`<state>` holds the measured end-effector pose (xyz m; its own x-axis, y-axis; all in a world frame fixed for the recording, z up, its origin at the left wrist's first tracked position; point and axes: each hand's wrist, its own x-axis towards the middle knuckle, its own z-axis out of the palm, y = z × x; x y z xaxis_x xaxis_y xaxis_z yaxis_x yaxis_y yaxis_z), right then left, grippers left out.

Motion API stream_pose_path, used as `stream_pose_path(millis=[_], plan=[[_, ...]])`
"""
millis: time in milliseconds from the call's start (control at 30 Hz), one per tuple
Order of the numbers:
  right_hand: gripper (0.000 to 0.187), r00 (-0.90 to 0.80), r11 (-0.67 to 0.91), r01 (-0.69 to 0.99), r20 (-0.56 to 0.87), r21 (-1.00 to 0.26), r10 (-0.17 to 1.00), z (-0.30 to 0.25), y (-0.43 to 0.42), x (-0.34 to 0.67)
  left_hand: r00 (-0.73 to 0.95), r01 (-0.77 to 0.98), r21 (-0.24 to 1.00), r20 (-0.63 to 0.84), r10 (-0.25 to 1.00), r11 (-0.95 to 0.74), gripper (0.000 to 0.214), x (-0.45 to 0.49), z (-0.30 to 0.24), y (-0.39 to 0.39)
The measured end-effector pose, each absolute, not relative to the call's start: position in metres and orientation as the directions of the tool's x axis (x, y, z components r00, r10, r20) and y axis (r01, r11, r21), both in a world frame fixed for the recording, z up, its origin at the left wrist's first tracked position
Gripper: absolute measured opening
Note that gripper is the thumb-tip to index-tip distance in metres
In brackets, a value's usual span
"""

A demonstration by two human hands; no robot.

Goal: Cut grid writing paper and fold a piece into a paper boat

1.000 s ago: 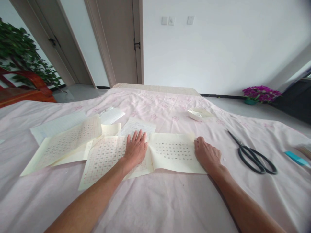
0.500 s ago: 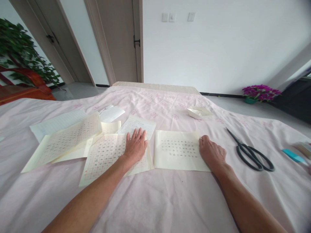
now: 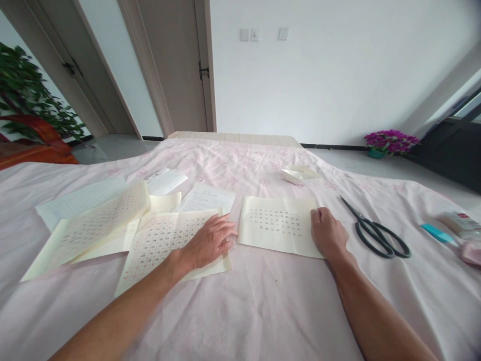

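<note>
A cream sheet of paper [image 3: 277, 240] with rows of dark characters lies on the cloth before me. My right hand [image 3: 327, 231] is closed on its right edge, thumb on top. My left hand [image 3: 212, 239] is open, fingers stretched toward that sheet's left edge, above the corner of a red-gridded sheet of handwritten characters [image 3: 165, 240]. Whether the left fingertips touch the cream sheet I cannot tell. Left of them, more written sheets [image 3: 93, 220] overlap, and a white written page [image 3: 206, 198] lies behind my left hand.
Black-handled scissors [image 3: 376, 233] lie right of my right hand. Farther right are a blue item [image 3: 437, 232], a packet [image 3: 458, 224] and a pink object [image 3: 471, 251]. A folded paper [image 3: 298, 174] sits toward the back of the pink-patterned cloth [image 3: 255, 311].
My left hand has turned from lying flat on the gridded sheet, its fingers now pointing right. The cream sheet has tilted slightly, still in my right hand. The view has shifted a little.
</note>
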<state>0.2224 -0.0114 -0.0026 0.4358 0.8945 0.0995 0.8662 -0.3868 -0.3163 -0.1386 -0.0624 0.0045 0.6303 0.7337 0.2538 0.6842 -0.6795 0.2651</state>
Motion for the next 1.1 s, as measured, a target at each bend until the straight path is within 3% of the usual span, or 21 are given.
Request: stream_pose_path(millis=[167,233,300,367,433,467,533,600,667,733,900,1000,1033,1100], plan=[[0.042,0.572,-0.287,0.762,0.394,-0.581,0.720,0.007,-0.010,0.231,0.699,0.660,0.146,0.240,0.674,-0.737,0.015,-0.161,0.016,-0.059],[0.043,0.599,-0.242,0.762,0.514,-0.600,0.614,0.017,-0.015,0.227,0.673,0.696,0.130,0.226,0.704,-0.706,0.020,-0.181,0.016,-0.047],[0.042,0.530,-0.156,0.816,0.609,-0.557,0.590,0.028,-0.026,0.215,0.584,0.764,0.179,0.218,0.782,-0.620,0.022,-0.200,0.016,-0.032],[0.036,0.307,0.031,0.899,0.680,-0.436,0.665,0.036,-0.041,0.195,0.434,0.819,0.296,0.239,0.869,-0.491,0.026,-0.209,0.018,-0.018],[0.024,-0.126,0.393,0.885,0.685,-0.248,0.717,0.041,-0.058,0.171,0.220,0.753,0.575,0.240,0.946,-0.321,0.035,-0.206,0.023,-0.007],[0.020,-0.324,0.553,0.818,0.668,-0.158,0.670,0.041,-0.066,0.158,0.125,0.665,0.708,0.210,0.970,-0.239,0.043,-0.201,0.026,-0.003],[0.016,-0.555,0.739,0.674,0.638,-0.031,0.533,0.040,-0.080,0.135,0.044,0.432,0.899,0.059,0.997,-0.073,0.061,-0.188,0.034,0.000],[0.014,-0.665,0.825,0.563,0.617,0.043,0.421,0.039,-0.089,0.118,0.134,0.193,0.975,-0.139,0.981,0.112,0.080,-0.179,0.042,0.000],[0.013,-0.701,0.856,0.513,0.609,0.070,0.371,0.038,-0.096,0.107,0.278,-0.008,0.955,-0.281,0.918,0.295,0.093,-0.178,0.047,-0.003],[0.014,-0.708,0.865,0.497,0.609,0.068,0.359,0.037,-0.101,0.101,0.320,-0.066,0.920,-0.348,0.881,0.387,0.096,-0.183,0.049,-0.008],[0.022,-0.800,0.922,0.386,0.511,0.040,0.313,0.033,-0.116,0.087,0.291,0.126,0.954,-0.296,0.910,0.270,0.091,-0.185,0.043,-0.013],[0.031,-0.838,0.963,0.249,0.475,-0.107,0.269,0.034,-0.122,0.083,0.357,0.210,0.966,-0.217,0.909,0.148,0.064,-0.172,0.037,-0.008],[0.033,-0.817,0.951,0.243,0.487,-0.194,0.308,0.036,-0.121,0.084,0.368,0.255,0.962,-0.187,0.911,0.094,0.052,-0.167,0.035,-0.005],[0.031,-0.671,0.855,0.356,0.533,-0.378,0.515,0.043,-0.110,0.090,0.383,0.355,0.935,-0.132,0.914,-0.014,0.032,-0.156,0.034,0.000]])
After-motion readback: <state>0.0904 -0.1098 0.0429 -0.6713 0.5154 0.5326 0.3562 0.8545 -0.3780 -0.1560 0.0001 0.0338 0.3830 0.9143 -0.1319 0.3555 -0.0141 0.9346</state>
